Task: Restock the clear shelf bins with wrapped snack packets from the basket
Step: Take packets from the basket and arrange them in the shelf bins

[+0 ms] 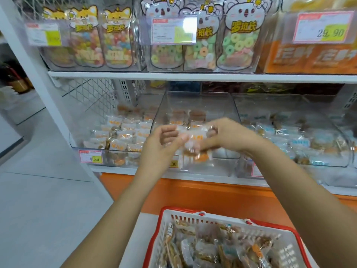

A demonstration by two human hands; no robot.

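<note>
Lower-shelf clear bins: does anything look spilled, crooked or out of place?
Nothing spilled or damaged. Only the middle bin looks sparse, with few snack packets at its back, unlike the fuller left bin and right bin.

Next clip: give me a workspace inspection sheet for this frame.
Surface: white shelf carries clear left bin, middle bin and right bin.
Job's things: snack packets held before the middle bin, which holds few; red-rimmed basket below holds more.
Clutter: nothing seen.
Hands: left hand and right hand both grip the snack packets; blurred.
Cables: nothing seen.
Surroundings: orange-labelled packets fill the left bin, blue-labelled packets the right; gummy bags and price tags on the upper shelf; pale floor at left.
</note>
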